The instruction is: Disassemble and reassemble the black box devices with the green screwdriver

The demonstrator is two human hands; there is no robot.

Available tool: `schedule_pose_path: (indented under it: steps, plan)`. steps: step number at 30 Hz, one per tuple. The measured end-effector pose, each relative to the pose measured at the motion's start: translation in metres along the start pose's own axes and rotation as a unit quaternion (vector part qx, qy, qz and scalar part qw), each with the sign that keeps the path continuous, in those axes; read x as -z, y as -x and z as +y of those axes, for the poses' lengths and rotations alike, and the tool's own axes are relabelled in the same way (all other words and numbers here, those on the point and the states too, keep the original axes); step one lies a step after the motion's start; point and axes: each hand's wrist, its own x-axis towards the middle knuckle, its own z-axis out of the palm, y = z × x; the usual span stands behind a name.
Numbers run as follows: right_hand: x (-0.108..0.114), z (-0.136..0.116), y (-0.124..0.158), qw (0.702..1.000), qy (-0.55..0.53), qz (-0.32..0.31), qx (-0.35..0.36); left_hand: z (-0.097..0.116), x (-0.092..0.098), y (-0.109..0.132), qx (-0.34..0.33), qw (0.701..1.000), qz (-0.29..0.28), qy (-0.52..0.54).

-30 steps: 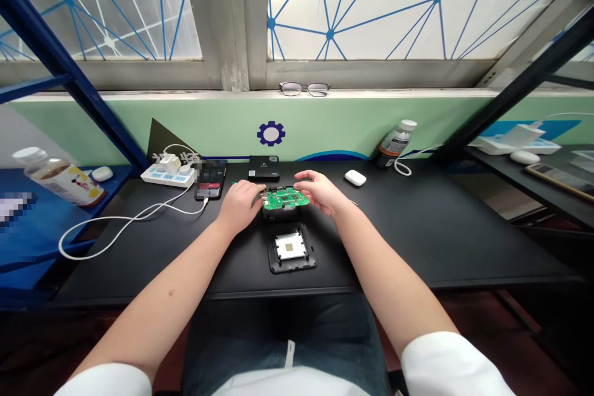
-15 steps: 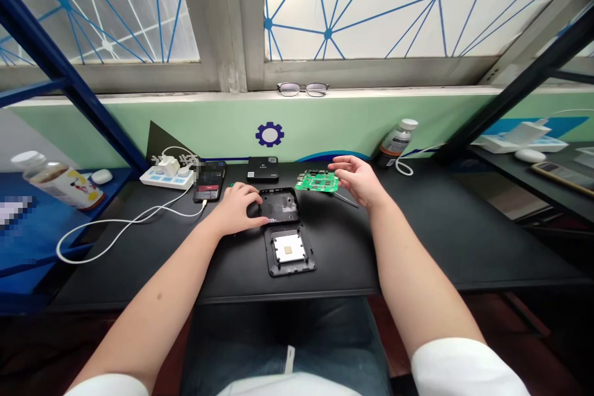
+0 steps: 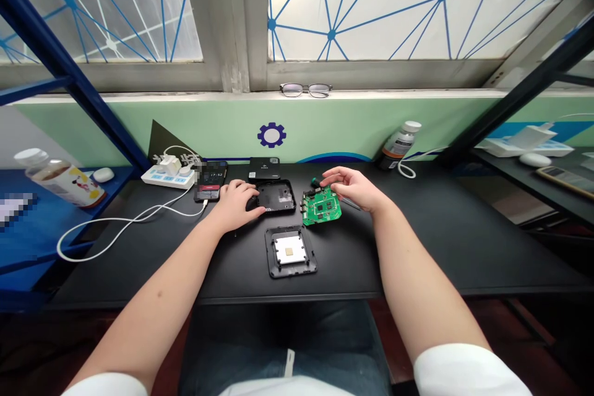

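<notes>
My left hand (image 3: 237, 205) grips the left side of a black open casing (image 3: 278, 196) on the dark desk. Between the thumb and fingers of my right hand (image 3: 355, 189) is the upper right corner of a green circuit board (image 3: 321, 207), its chip side facing me. Below the casing lies a square black cover (image 3: 291, 251) with a silver plate inside. A screwdriver with a dark green handle (image 3: 316, 183) lies behind the board, its shaft partly hidden by my right hand.
Behind the casing sits a black box (image 3: 264, 168). A phone (image 3: 210, 181) with a white cable and a power strip (image 3: 167, 177) are at the left. A bottle (image 3: 400, 145) leans at the back right. Glasses (image 3: 305, 90) rest on the ledge.
The circuit board has come down and toward me, and its face now tilts more to the camera. The casing has moved slightly back and left, away from the cover. The screwdriver's handle has come into view.
</notes>
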Motion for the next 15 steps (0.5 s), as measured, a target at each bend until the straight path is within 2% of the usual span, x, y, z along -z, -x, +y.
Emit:
schedule_pose_path:
  steps: [6, 11, 15]
  plan:
    - [-0.008, 0.006, -0.006, 0.995, 0.091, 0.038, 0.011, -0.002, 0.002, 0.000, 0.023, 0.999, -0.011, 0.028]
    - [-0.012, 0.009, -0.008, 0.977, 0.206, 0.052, 0.020, -0.002, 0.002, -0.001, 0.036, 0.998, -0.024, 0.046]
    - [-0.015, 0.012, -0.011, 0.966, 0.249, 0.061, 0.027, -0.003, 0.002, -0.001, 0.039, 0.997, -0.029, 0.055]
